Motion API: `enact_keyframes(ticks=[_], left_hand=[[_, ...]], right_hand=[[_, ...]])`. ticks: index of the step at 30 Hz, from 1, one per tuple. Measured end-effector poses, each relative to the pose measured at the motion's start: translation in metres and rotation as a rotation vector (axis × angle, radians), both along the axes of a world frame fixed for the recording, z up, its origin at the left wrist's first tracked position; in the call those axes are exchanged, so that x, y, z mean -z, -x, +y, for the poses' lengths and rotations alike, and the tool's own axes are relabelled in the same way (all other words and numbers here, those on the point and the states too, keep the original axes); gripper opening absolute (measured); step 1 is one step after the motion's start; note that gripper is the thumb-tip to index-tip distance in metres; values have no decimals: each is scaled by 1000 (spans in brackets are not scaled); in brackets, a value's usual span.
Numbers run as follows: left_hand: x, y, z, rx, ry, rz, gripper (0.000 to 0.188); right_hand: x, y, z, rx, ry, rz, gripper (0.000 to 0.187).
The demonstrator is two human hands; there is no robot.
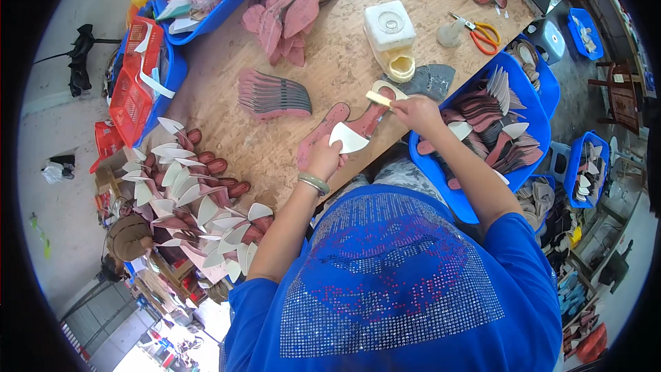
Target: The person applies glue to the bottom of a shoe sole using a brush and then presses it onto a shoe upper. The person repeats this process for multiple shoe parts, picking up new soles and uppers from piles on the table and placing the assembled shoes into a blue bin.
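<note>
Pale, scuffed wood forms the tabletop (337, 41), its far edge cut off above the white container (390, 21), which serves as landmark. Nearer the person than the container are two reddish sole pieces: one, the worked piece (367, 121), lies partly covered by the hands and a white wedge (350, 139); the other, a plain sole (321, 131), lies to its left, its lower end partly hidden. The left hand (323, 158) pinches that wedge; whether it is joined to the worked piece, I cannot tell. The right hand (418, 114) grips one pale flat stick (378, 98) just below the container; its fingers hide one end, and contact at the other is unclear. Left of the container sit one fanned stack (274, 94) and, higher, one loose pile (289, 19), both too overlapped to count. To its right are one small bottle (449, 34) and one orange-handled tool (482, 26). Below right, one large blue bin (454, 201) holds more soles, uncountable, partly behind the right forearm.
</note>
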State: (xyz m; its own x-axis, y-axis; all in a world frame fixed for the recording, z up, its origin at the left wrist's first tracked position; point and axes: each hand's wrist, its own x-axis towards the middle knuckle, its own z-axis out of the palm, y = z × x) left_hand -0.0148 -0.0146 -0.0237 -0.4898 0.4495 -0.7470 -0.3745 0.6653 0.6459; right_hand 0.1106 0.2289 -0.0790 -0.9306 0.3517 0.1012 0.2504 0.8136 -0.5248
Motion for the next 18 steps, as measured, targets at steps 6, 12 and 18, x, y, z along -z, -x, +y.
enact_keyframes(ticks=[6, 12, 18], left_hand=[[3, -7, 2, -17, -22, 12, 22], [-5, -15, 10, -58, -10, -10, 19], [-5, -12, 7, -55, 14, -19, 19]], right_hand=[[-10, -18, -51, -5, 233, -4, 18], [-8, 0, -89, 211, 1078, -13, 24], [-10, -14, -50, 17, 263, -67, 22]])
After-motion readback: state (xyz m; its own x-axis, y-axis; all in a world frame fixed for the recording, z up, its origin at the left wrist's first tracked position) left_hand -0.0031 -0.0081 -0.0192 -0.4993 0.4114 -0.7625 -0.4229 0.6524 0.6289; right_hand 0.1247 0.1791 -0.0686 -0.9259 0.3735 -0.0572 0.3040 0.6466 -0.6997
